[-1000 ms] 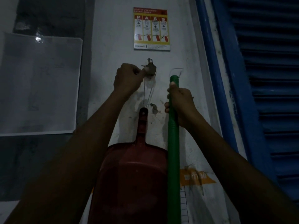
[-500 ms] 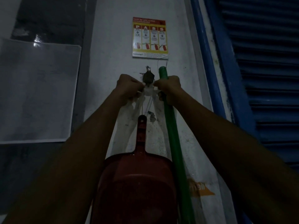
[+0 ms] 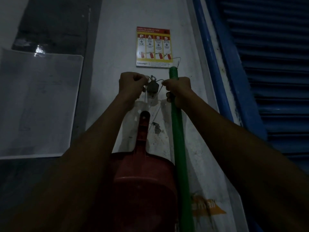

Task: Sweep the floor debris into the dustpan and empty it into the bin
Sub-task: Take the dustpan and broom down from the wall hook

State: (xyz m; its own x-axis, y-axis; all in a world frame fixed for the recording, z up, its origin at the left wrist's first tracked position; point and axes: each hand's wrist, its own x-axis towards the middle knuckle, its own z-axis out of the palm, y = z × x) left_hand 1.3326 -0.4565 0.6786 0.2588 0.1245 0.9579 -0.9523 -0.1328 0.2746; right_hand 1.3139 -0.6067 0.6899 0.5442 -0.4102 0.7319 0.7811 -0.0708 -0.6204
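Red dustpan (image 3: 143, 178) hangs at lower centre against the wall. I see my left hand (image 3: 131, 86) pinching a thin wire at the grey hook (image 3: 152, 87), while my right hand (image 3: 178, 91) grips the green broom handle (image 3: 178, 148) beside it.

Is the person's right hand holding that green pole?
Yes, the right hand is wrapped round the green pole just below its top end, next to the hanging red dustpan.

Red dustpan (image 3: 143, 178) – smooth plastic; glossy poster (image 3: 153, 47); thin metal wire (image 3: 175, 61).
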